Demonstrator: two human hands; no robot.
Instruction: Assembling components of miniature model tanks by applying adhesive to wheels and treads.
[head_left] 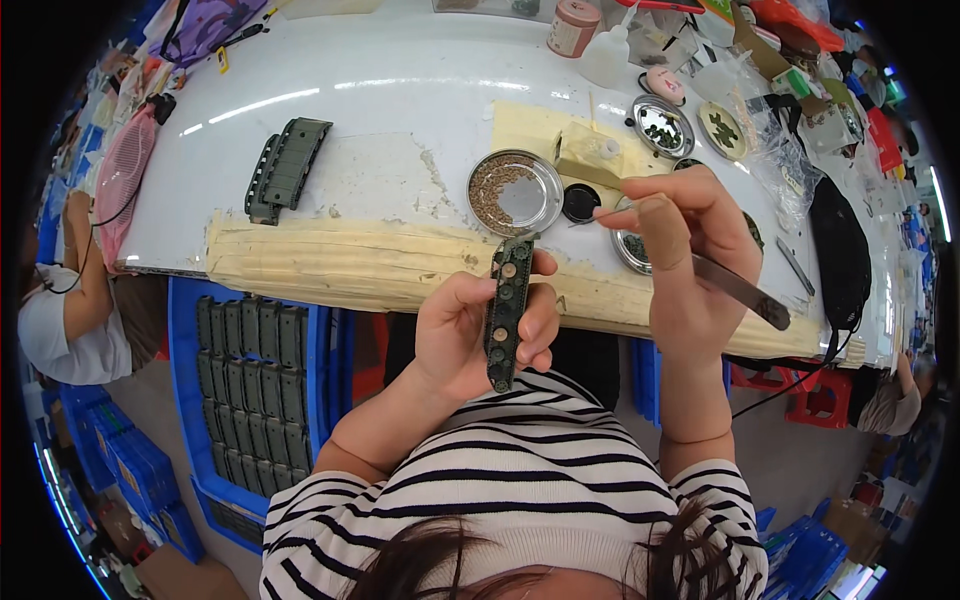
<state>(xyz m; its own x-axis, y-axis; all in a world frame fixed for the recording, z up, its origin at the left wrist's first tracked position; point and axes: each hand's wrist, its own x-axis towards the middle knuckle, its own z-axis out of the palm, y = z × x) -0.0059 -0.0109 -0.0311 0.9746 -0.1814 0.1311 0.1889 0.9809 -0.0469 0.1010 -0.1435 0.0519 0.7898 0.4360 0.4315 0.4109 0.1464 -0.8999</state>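
Note:
My left hand (452, 330) grips a dark green toy tank track side piece (507, 310) upright above the table's front edge; its row of round wheels faces up, a few of them tan. In my right hand (690, 240) is a pair of metal tweezers (742, 290), with the tips toward the left; whether they pinch anything is too small to tell. Beyond the track piece stands a round metal dish (532, 190) with many tiny brown parts. A small black round pot (581, 204) sits beside it, near the tweezer tips. Another metal dish (627, 252) is partly hidden by my right hand.
Stacked green hull-like pieces (288, 168) lie left on the table. A blue crate (182, 370) of similar pieces stands below. Back right are dishes of green parts (662, 128), a white squeeze bottle (606, 55) and plastic bags. A person (75, 330) sits at far left.

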